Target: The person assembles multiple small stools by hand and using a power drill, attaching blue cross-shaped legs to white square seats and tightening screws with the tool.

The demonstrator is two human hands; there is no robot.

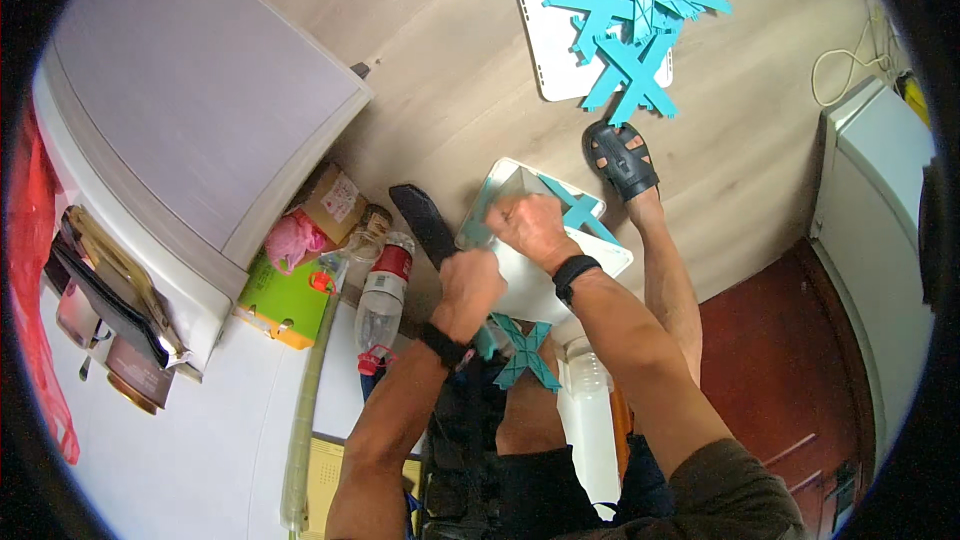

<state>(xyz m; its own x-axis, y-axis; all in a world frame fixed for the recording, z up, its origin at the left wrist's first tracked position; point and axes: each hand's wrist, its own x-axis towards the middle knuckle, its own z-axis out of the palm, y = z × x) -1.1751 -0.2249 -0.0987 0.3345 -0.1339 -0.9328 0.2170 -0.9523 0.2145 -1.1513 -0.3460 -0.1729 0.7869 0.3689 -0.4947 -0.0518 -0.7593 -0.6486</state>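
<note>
A white plastic frame with rounded panels (527,278) stands in front of me, and a teal brace (582,210) crosses its far right part. My right hand (535,230) is closed over the frame's middle, slightly blurred. Lower and to the left, my left hand (468,290) is curled into a fist beside the frame's near left edge. What either hand grips is hidden by the fingers. A teal X-shaped piece (528,355) lies over my leg, just below the hands. Both wrists wear dark bands.
On the floor ahead, several teal X-shaped pieces (632,70) lie on white panels (560,75). My sandalled foot (622,158) is right of the frame. At left are a plastic bottle (385,290), a cardboard box (335,202) and a white table (210,440). A white cabinet (865,200) stands right.
</note>
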